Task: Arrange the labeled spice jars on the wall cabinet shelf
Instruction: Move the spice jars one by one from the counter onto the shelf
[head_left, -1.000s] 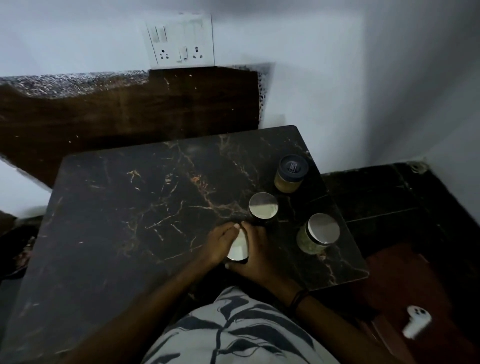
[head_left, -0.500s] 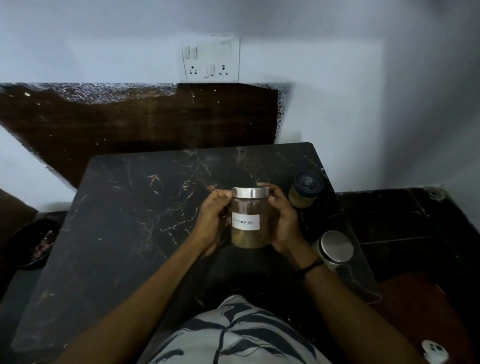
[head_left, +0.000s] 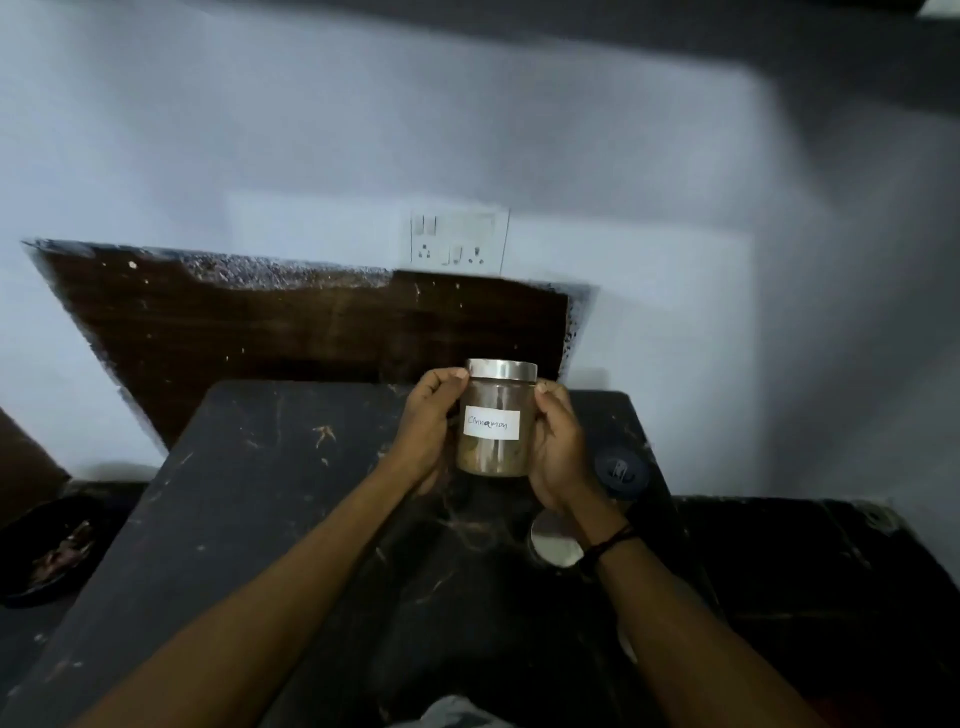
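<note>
A glass spice jar (head_left: 496, 447) with a silver lid and a white handwritten label is held upright above the dark marble table (head_left: 270, 499). My left hand (head_left: 427, 431) grips its left side and my right hand (head_left: 561, 447) its right side. A black-lidded jar (head_left: 622, 472) stands on the table just right of my right hand. A silver-lidded jar (head_left: 555, 540) sits below my right wrist, partly hidden by it. No wall cabinet shelf is in view.
A white switch and socket plate (head_left: 458, 241) is on the pale wall above a dark brown panel (head_left: 311, 332). Dark floor lies right of the table, and a dark object (head_left: 47, 551) sits on the floor at the left.
Both hands have lifted the labelled jar off the table and raised it higher. The view has tilted up, showing more wall and less table.
</note>
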